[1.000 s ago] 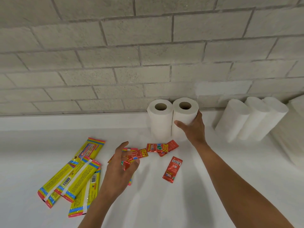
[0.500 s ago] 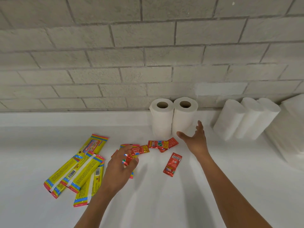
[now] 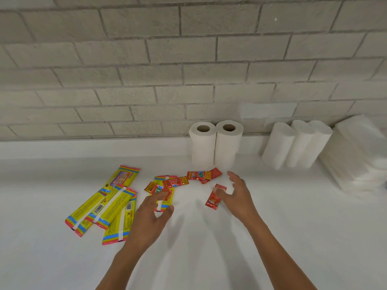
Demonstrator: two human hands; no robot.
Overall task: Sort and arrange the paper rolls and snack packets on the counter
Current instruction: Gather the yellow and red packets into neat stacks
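Two upright paper rolls stand side by side against the back ledge. Several long yellow snack packets lie fanned at the left of the white counter. Small red sachets are scattered in the middle. My left hand hovers open over a cluster of red sachets and one more yellow packet beneath them. My right hand is open, its fingertips touching a single red sachet; it holds nothing.
Three more white rolls lean against the wall at the right, beside a large white pack at the frame's edge. A grey brick wall closes the back behind a raised white ledge.
My right hand let go of the right-hand upright roll and drew back down to the lone red sachet. My left hand stayed over the red cluster, fingers spreading.
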